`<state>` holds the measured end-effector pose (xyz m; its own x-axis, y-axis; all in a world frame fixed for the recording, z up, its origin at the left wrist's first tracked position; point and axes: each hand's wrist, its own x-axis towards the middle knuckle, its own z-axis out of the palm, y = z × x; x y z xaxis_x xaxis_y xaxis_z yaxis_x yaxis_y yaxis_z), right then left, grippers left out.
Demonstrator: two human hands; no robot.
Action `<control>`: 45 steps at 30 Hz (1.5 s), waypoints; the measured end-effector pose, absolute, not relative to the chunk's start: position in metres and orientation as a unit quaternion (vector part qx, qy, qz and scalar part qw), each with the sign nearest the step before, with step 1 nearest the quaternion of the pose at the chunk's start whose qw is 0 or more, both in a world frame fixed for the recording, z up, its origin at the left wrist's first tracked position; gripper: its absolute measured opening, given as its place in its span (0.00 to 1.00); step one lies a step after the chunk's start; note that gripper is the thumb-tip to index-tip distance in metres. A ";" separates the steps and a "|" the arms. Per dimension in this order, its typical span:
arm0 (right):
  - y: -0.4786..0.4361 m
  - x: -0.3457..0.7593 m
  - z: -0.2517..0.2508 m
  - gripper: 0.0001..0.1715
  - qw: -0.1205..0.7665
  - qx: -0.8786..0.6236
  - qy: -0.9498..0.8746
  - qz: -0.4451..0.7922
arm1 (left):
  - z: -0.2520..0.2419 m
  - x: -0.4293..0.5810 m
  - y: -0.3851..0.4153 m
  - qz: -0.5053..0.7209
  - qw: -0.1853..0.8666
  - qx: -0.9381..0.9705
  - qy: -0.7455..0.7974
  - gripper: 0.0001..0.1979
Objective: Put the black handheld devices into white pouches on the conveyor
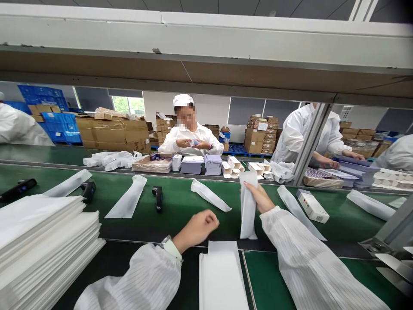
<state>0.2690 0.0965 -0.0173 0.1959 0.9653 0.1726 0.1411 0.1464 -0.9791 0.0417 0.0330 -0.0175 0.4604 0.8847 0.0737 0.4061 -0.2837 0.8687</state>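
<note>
My right hand (259,198) grips the upper part of a long white pouch (248,215), which hangs nearly upright over the green conveyor belt (176,224). My left hand (197,230), wearing a wristwatch, is curled closed to the left of it, with nothing showing between the fingers. Below both hands lies a small pile of flat white sleeves (222,275) on the near ledge. Another white pouch (210,195) rests on the belt beyond my left hand. To the right of my right hand lie one more pouch (298,211) and a white printed box (312,206).
A tall stack of white sheets (38,249) stands at left. Black handheld devices (157,199) lie on the belt. Across it a co-worker (192,140) handles a small item behind purple stacks (192,165). A metal post (311,146) and overhead shelf (206,41) frame the station.
</note>
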 end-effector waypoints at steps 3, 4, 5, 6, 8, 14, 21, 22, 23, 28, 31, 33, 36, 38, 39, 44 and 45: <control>0.122 0.297 -0.037 0.29 0.513 -0.662 -0.504 0.211 | -0.024 0.045 0.025 0.145 0.377 0.811 0.424 0.13; 0.127 0.302 -0.046 0.30 0.497 -0.677 -0.505 0.199 | -0.024 0.046 0.022 0.122 0.359 0.821 0.427 0.13; 0.130 0.304 -0.055 0.30 0.483 -0.684 -0.510 0.198 | -0.023 0.046 0.018 0.107 0.344 0.827 0.432 0.14; 0.132 0.304 -0.062 0.30 0.469 -0.690 -0.515 0.196 | -0.022 0.047 0.016 0.094 0.334 0.829 0.439 0.15; 0.131 0.299 -0.071 0.31 0.441 -0.698 -0.543 0.155 | -0.021 0.048 0.013 0.068 0.328 0.826 0.453 0.19; 0.106 0.269 -0.053 0.25 0.402 -0.614 -0.676 -0.071 | -0.026 0.046 0.020 0.050 0.326 0.833 0.443 0.12; 0.091 0.212 -0.044 0.18 0.411 -0.469 -0.774 0.114 | -0.018 0.045 0.016 0.137 0.286 0.840 0.441 0.08; 0.092 0.199 -0.044 0.18 0.379 -0.438 -0.803 0.141 | -0.017 0.046 0.014 0.142 0.285 0.841 0.438 0.08; 0.095 0.185 -0.044 0.19 0.340 -0.404 -0.835 0.159 | -0.016 0.045 0.012 0.144 0.287 0.843 0.432 0.07; 0.113 0.115 -0.048 0.27 0.163 -0.336 -0.918 0.131 | -0.016 0.041 0.006 0.134 0.260 0.844 0.450 0.07; 0.125 0.096 -0.053 0.23 0.164 -0.415 -0.889 0.105 | -0.018 0.035 0.009 0.121 0.234 0.848 0.459 0.06; 0.132 0.100 -0.056 0.21 0.186 -0.477 -0.853 0.104 | -0.019 0.032 0.012 0.128 0.221 0.853 0.456 0.07; 0.136 0.120 -0.060 0.20 0.209 -0.516 -0.821 0.128 | -0.018 0.030 0.014 0.148 0.191 0.863 0.444 0.08; 0.136 0.134 -0.062 0.22 0.222 -0.515 -0.813 0.157 | -0.016 0.031 0.013 0.148 0.187 0.873 0.426 0.06; 0.136 0.138 -0.064 0.21 0.233 -0.512 -0.809 0.173 | -0.016 0.031 0.012 0.143 0.190 0.877 0.417 0.06; 0.135 0.151 -0.061 0.09 0.306 -0.492 -0.760 0.295 | -0.013 0.033 0.008 0.139 0.185 0.866 0.442 0.10; 0.133 0.154 -0.057 0.10 0.322 -0.483 -0.747 0.323 | -0.012 0.033 0.007 0.140 0.180 0.858 0.459 0.11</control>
